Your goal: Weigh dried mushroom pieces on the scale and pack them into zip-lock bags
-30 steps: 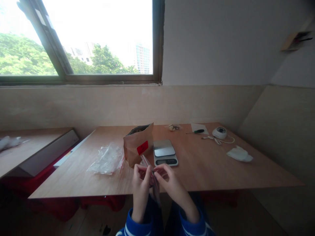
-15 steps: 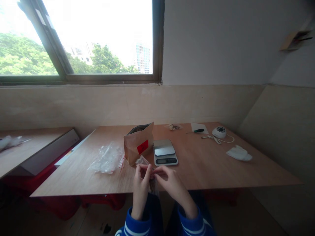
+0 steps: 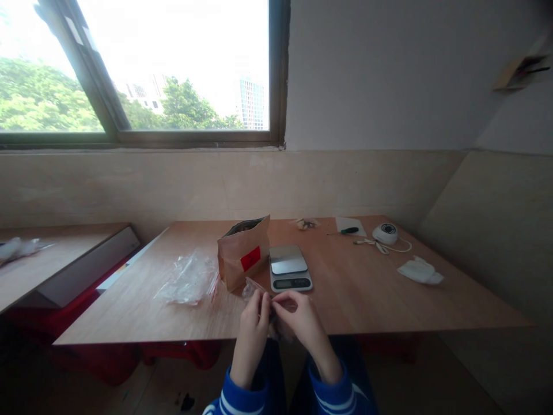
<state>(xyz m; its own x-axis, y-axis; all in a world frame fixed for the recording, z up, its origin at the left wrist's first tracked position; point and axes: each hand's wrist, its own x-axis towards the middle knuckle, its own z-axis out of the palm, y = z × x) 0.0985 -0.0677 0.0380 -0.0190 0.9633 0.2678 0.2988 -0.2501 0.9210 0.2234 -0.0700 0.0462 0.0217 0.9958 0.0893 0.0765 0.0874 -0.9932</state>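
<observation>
My left hand (image 3: 254, 317) and my right hand (image 3: 297, 314) meet at the table's front edge, thumbs and fingers pinched on a small clear zip bag (image 3: 251, 288). One corner of the bag pokes out beyond my left fingers; the rest hangs below, with something dark in it that I cannot make out. Just past my hands stands a brown paper pouch (image 3: 233, 271) with a red label, its top open. To its right lies a kitchen scale (image 3: 288, 260) with a bare metal plate. A pile of clear zip bags (image 3: 188, 281) lies left of the pouch.
At the back of the wooden table (image 3: 363, 294) are a small bag with light pieces (image 3: 306, 223), a green-handled screwdriver (image 3: 349, 230) on white paper and a white dome camera (image 3: 384, 233) with its cable. A crumpled white bag (image 3: 420, 270) lies at the right.
My left hand has shifted slightly right, closer to my right hand. The bag has moved a little right and down with it. Things on the table stay where they were.
</observation>
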